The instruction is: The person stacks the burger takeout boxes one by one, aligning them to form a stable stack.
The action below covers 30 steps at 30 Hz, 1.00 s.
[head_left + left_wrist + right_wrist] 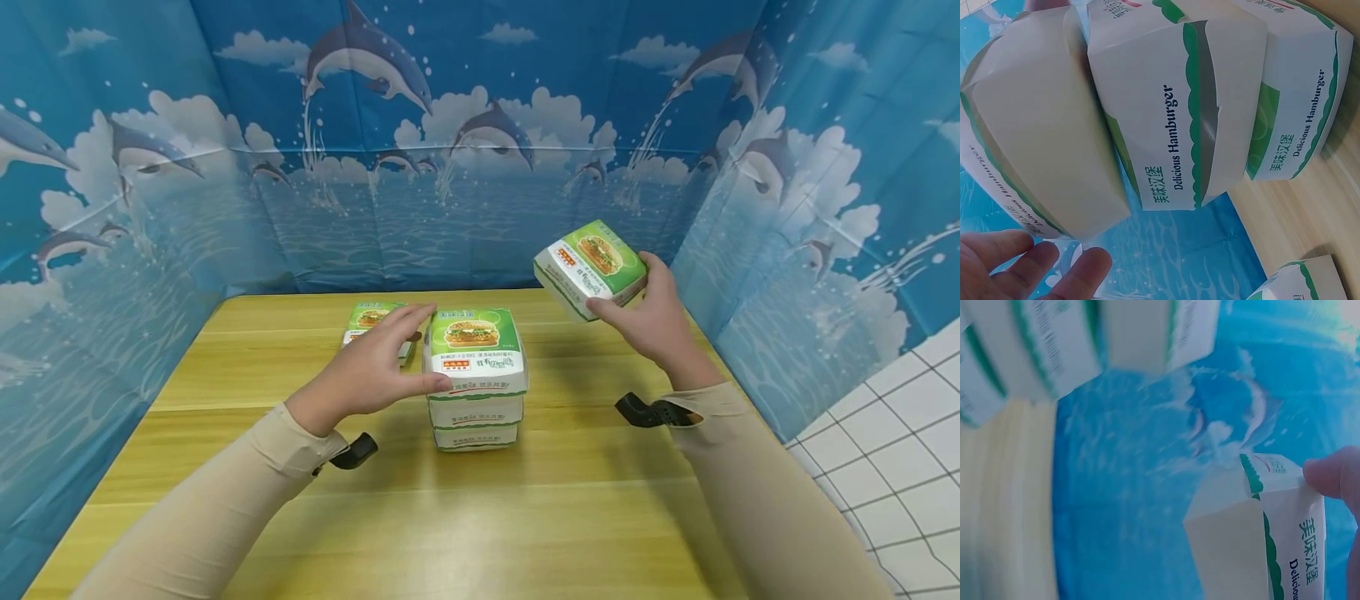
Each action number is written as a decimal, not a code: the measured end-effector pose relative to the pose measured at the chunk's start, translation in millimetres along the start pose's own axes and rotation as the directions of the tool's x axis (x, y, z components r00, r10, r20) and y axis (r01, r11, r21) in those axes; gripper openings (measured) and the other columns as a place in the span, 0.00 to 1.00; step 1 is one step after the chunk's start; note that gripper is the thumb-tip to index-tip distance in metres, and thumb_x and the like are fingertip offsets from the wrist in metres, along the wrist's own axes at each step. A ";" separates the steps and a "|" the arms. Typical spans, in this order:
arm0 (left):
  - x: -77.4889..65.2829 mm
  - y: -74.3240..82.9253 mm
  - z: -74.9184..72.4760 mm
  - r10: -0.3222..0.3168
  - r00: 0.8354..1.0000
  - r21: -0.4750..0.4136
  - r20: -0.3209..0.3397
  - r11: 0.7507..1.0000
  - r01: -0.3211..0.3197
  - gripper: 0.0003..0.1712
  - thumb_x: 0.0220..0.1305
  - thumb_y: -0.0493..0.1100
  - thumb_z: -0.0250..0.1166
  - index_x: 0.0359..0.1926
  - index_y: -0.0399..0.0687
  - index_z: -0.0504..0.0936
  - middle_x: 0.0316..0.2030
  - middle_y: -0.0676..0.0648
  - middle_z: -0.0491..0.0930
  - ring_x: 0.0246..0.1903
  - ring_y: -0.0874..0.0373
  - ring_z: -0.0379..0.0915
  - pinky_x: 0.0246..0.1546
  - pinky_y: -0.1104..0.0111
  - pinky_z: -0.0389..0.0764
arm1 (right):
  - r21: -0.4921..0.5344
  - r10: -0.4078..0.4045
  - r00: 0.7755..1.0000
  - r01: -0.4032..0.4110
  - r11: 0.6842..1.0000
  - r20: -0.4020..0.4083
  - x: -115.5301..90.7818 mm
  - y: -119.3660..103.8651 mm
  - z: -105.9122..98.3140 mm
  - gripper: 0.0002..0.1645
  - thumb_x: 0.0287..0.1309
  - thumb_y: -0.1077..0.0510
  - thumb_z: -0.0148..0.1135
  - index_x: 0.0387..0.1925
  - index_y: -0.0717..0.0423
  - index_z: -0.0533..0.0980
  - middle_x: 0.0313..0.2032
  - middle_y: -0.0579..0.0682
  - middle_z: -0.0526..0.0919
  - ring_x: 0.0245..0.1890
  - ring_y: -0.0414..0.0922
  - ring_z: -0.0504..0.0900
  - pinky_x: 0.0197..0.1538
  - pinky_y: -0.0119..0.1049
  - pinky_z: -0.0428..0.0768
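Note:
Three white and green hamburger boxes stand in a stack (475,383) on the table. Around the left side of the top box (1035,119) my left hand (371,362) spreads, thumb by the front corner and fingers by the back one. In the left wrist view its fingertips (1088,269) lie close beside that box, not curled round it. Raised at the right, my right hand (648,312) holds another hamburger box (592,267) by its side, tilted above the table. The right wrist view shows the same held box (1291,544) beside the thumb or finger (1332,475).
Another hamburger box (375,317) lies on the wooden table (480,525) behind my left hand, partly hidden by it. A blue dolphin-print curtain (480,208) closes off the back and sides. White tiles (892,467) show at the right.

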<state>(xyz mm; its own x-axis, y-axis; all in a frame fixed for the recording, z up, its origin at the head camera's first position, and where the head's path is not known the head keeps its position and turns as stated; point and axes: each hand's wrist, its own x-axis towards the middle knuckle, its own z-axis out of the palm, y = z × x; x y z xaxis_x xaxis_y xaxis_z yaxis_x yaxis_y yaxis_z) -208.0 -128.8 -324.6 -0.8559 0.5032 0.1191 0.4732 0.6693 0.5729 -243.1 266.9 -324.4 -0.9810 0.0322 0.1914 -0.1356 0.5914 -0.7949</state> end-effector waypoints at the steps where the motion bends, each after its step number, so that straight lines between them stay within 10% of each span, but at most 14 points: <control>1: 0.1 -0.1 0.1 0.000 1.000 0.001 -0.001 1.000 0.000 0.62 0.60 0.75 0.70 0.85 0.58 0.54 0.81 0.50 0.57 0.67 0.48 0.74 0.64 0.44 0.79 | 0.009 -0.023 1.000 0.023 1.000 0.006 -1.5 -5.5 -1.7 0.67 0.66 0.40 0.70 0.85 0.55 0.35 0.78 0.67 0.49 0.69 0.62 0.60 0.66 0.63 0.68; 13: 0.2 -2.0 -0.4 -0.008 1.000 -0.018 0.003 1.000 0.008 0.62 0.59 0.76 0.70 0.85 0.60 0.53 0.82 0.49 0.56 0.69 0.45 0.73 0.65 0.42 0.77 | -0.026 -0.187 0.975 0.192 0.981 0.117 -21.5 -66.7 -8.4 0.66 0.63 0.48 0.74 0.86 0.48 0.39 0.81 0.59 0.47 0.71 0.62 0.64 0.70 0.63 0.70; 30: -1.1 -3.9 -0.9 -0.015 1.000 -0.050 -0.001 0.999 0.015 0.61 0.60 0.75 0.71 0.84 0.61 0.54 0.80 0.52 0.58 0.68 0.47 0.72 0.61 0.43 0.80 | 0.044 -0.321 0.905 0.322 0.946 0.280 -29.7 -97.9 2.1 0.62 0.62 0.53 0.73 0.85 0.46 0.43 0.76 0.56 0.59 0.72 0.57 0.64 0.73 0.60 0.67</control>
<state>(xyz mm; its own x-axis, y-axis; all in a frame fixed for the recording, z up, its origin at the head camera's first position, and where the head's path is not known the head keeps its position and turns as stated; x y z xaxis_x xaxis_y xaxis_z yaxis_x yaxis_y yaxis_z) -209.1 -132.5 -326.2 -0.8630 0.4928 0.1110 0.4494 0.6486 0.6143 -201.1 206.3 -253.5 -0.8827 -0.3866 0.2672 -0.4505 0.5344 -0.7152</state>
